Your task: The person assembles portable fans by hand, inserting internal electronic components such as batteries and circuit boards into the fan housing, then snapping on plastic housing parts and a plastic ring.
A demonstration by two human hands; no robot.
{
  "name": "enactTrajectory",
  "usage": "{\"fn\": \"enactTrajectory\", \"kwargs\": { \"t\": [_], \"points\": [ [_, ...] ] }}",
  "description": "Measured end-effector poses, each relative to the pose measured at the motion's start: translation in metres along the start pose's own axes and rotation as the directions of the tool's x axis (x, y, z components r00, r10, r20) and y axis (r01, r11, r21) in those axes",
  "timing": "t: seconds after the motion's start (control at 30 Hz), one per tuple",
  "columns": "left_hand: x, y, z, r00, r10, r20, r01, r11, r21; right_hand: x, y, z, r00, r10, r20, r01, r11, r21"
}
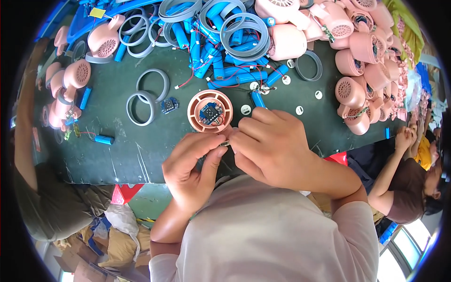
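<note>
In front of me a round pink fan housing point(190, 111) lies with its open side up. A small blue circuit board point(210, 114) with thin wires sits inside its ring. My left hand point(191, 162) is closed, thumb and fingers pinching at the housing's near, handle end. From the other side my right hand point(273, 146) is closed on the same spot, its fingertips meeting the left ones. Between them shows a small metal-rimmed port point(225, 143). Much of the handle is hidden by my fingers.
Blue cylindrical batteries point(230, 75) with wires and grey rings point(244, 36) are heaped at the back. Pink housings point(350, 92) pile up at right, others point(76, 73) at left. A loose circuit board point(169, 105) and round white discs point(245, 110) lie nearby. People sit at both sides.
</note>
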State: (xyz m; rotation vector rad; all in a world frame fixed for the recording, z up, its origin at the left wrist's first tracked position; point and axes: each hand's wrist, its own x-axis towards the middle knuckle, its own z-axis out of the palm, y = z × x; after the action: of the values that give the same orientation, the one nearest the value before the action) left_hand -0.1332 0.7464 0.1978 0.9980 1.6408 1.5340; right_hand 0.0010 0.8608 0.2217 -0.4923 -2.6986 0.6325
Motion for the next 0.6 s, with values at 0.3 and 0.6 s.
{"fn": "enactTrajectory", "kwargs": {
  "t": [0.3,0.6],
  "points": [
    [-0.005,-0.001,-0.001,1.000,0.003,-0.017,-0.002,0.997,0.074,0.001,0.005,0.015,0.985,0.138,-0.102,-0.083,0.904,0.420],
    [-0.004,-0.004,0.003,0.984,0.046,-0.169,-0.025,0.992,0.125,-0.007,-0.012,0.037,0.946,0.206,-0.250,-0.017,0.803,0.596]
  ]
}}
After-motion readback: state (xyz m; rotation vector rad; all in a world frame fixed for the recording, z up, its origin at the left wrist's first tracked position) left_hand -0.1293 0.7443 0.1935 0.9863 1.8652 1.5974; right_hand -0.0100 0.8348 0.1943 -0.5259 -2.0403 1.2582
